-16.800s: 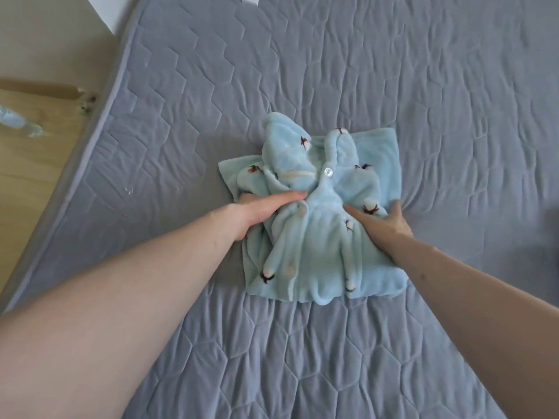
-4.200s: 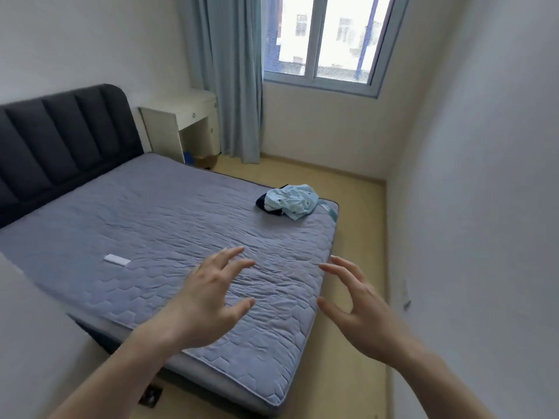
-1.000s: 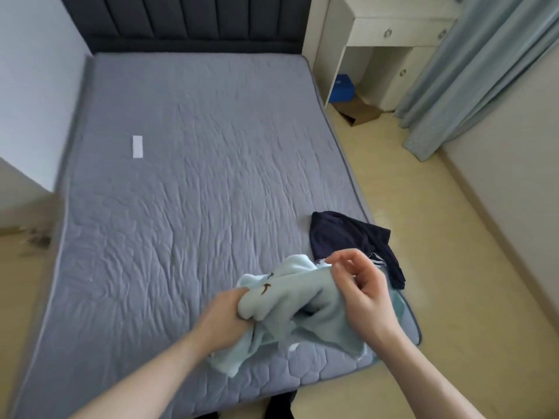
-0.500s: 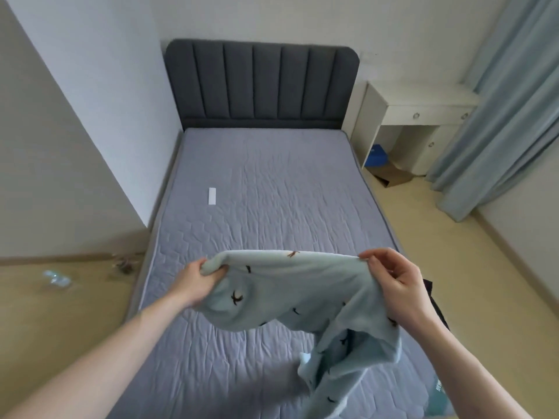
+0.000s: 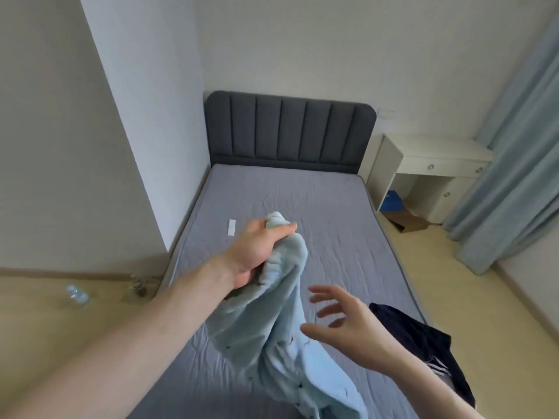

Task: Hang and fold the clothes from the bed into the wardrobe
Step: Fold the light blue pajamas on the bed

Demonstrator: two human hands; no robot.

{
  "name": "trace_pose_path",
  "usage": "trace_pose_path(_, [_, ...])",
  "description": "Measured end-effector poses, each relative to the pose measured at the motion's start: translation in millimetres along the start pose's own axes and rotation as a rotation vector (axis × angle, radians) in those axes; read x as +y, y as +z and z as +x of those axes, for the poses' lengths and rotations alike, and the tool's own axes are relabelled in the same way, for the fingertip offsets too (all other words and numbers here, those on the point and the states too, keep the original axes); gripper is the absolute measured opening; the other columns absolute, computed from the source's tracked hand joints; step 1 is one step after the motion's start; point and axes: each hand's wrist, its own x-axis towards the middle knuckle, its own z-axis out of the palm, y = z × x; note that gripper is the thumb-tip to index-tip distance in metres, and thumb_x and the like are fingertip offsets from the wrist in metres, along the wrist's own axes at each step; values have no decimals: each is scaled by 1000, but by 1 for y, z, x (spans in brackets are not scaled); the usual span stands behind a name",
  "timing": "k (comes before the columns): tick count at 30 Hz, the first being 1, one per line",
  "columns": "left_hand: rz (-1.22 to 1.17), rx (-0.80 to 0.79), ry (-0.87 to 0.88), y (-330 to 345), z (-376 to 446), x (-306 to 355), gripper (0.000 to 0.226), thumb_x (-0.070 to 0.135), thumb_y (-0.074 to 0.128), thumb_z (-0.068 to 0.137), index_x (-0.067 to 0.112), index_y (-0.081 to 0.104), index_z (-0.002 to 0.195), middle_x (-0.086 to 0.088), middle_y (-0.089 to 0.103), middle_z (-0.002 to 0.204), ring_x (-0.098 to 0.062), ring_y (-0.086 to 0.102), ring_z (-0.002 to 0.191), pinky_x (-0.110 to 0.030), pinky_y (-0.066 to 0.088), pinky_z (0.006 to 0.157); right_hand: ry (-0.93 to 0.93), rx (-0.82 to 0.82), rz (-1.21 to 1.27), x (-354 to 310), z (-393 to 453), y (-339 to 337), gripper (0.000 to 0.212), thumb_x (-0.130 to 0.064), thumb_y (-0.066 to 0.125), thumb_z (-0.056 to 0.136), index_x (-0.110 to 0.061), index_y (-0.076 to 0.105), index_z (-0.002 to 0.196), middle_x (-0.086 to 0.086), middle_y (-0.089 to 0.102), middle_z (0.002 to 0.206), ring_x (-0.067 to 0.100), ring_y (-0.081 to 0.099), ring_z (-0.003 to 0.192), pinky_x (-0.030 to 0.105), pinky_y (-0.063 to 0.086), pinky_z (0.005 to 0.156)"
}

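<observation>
My left hand point(image 5: 257, 252) is raised over the grey quilted bed point(image 5: 302, 207) and is shut on one end of a light blue fleece garment point(image 5: 272, 334) with small dark marks. The garment hangs down in a long bunch toward the bottom of the view. My right hand point(image 5: 341, 325) hovers just right of the hanging cloth, fingers spread, holding nothing. A dark navy garment point(image 5: 423, 337) lies crumpled at the bed's near right corner, partly hidden by my right forearm.
A small white flat object point(image 5: 231, 227) lies on the mattress. The dark padded headboard point(image 5: 287, 137) stands at the far end. A white desk point(image 5: 429, 167) and blue curtain point(image 5: 514, 176) are at right. A plastic bottle point(image 5: 77, 294) lies on the wooden floor at left.
My right hand has let go of the light blue garment, which was spread between both hands. It now hangs bunched from my left hand alone, lifted higher.
</observation>
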Motion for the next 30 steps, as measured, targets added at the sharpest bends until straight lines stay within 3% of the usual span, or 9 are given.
trace_pose_path(4, [29,-102,101,20,-1,6,37,31,73,94,25,62,59,-4,64,70,-18,65,76,-34,52,73,-45,30,220,-41,11,29,69,-78,82,57,-62,49,116,-42,60,116,-20,56,105,6,52,72])
trace_pose_path(8, [73,-144,196,13,-1,8,24,27,77,91,20,65,71,-2,72,79,-12,73,83,-23,57,72,27,172,298,-49,28,40,16,-34,71,78,-25,63,89,-17,70,77,2,65,70,14,52,59])
trace_pose_path(11, [324,3,295,-22,4,-6,25,32,86,78,20,68,91,11,75,94,-7,71,92,-30,57,84,16,191,234,-43,35,32,18,-8,53,82,-14,46,67,-11,48,58,10,43,58,26,36,51])
trace_pose_path(15, [970,212,304,-64,2,-53,106,62,88,52,23,45,141,7,50,139,-13,47,130,-39,42,111,-73,163,147,-47,37,12,14,-11,54,91,-9,58,77,-6,61,68,8,54,64,29,44,58])
trace_pose_path(17, [1164,309,268,-74,3,-83,118,66,86,50,15,39,146,-4,46,143,-24,43,134,-41,39,113,-101,121,76,-53,40,6,14,-14,54,93,-11,62,81,-2,66,73,6,56,64,27,46,58])
trace_pose_path(21, [1246,405,450,-95,6,-116,55,21,83,73,17,54,120,-1,60,114,-26,60,101,-36,52,85,-115,139,-78,-53,41,-4,13,-7,49,89,-6,59,81,3,64,73,11,51,63,36,42,57])
trace_pose_path(24, [1377,445,425,-121,0,-126,47,-1,73,66,25,40,87,7,46,80,-18,46,62,-29,33,50,-83,196,-123,-43,37,-18,14,-2,46,84,-6,59,80,12,66,77,24,54,66,43,44,59])
trace_pose_path(27, [1408,440,163,-150,-2,-134,46,2,63,63,25,34,90,5,43,88,-20,46,66,-32,29,51,-27,160,-211,-30,32,-27,19,-5,44,77,-16,60,77,3,66,72,24,59,70,43,47,59])
trace_pose_path(30, [1311,305,48,-163,8,-136,32,5,54,71,31,54,89,16,50,101,-16,55,81,-29,36,57,58,94,-338,-10,32,-27,21,-6,42,73,-17,58,78,1,65,72,25,60,70,35,42,55])
